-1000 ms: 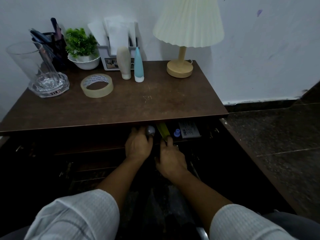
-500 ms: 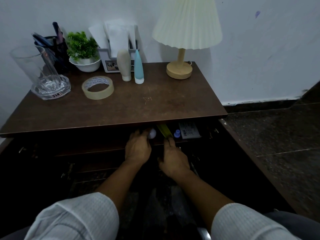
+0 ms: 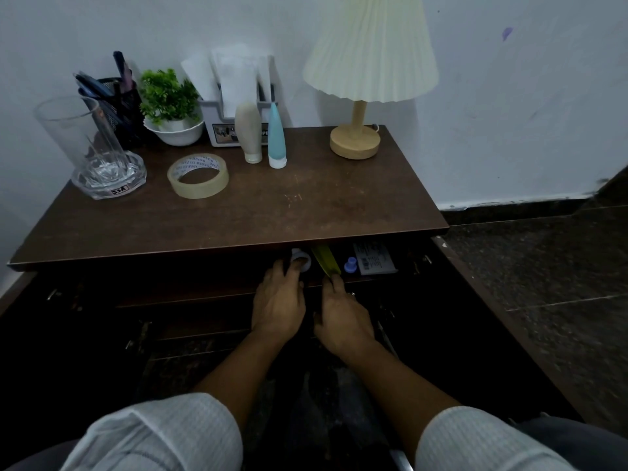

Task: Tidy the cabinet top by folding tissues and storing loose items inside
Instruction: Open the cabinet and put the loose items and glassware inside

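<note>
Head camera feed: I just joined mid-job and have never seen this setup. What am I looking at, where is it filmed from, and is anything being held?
No machine here: a person's two bare hands, filmed from a camera on their head looking down. The left hand and right hand reach into an open drawer under the cabinet top. The left fingertips touch a pale round cap; the right touch a yellow-green item. Whether either is gripped, I cannot tell. On top stand a lamp, two tubes, a tape roll, a glass, a plant, a tissue holder and a pen holder.
</note>
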